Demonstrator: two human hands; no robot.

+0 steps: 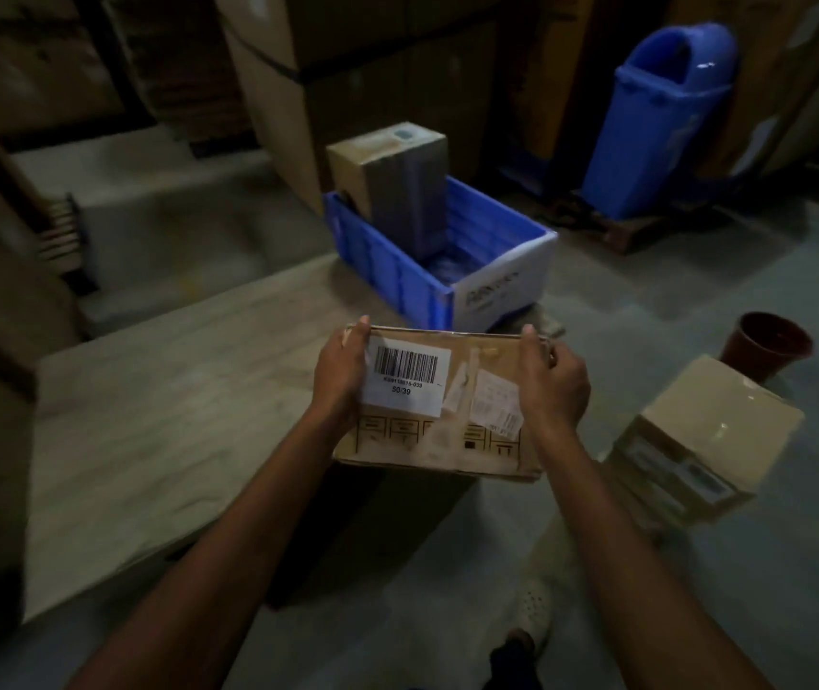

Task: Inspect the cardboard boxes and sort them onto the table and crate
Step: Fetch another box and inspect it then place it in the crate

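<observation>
I hold a flat cardboard box (452, 440) with a white barcode label and smaller stickers, its labelled face turned up toward me. My left hand (340, 376) grips its left edge and my right hand (554, 385) grips its right edge. The box hangs over the near right corner of the low wooden table (173, 420). Beyond it on the floor stands a blue crate (397, 271) with one tall cardboard box (392, 186) upright inside. A stack of pale cardboard boxes (696, 440) sits on the floor to my right.
A dark red pot (766, 346) stands behind the stack. A blue bin (661, 117) leans at the back right on a pallet. Large cartons (347, 67) rise behind the crate. Wooden boards line the left side. My shoe (531, 615) shows on the grey floor.
</observation>
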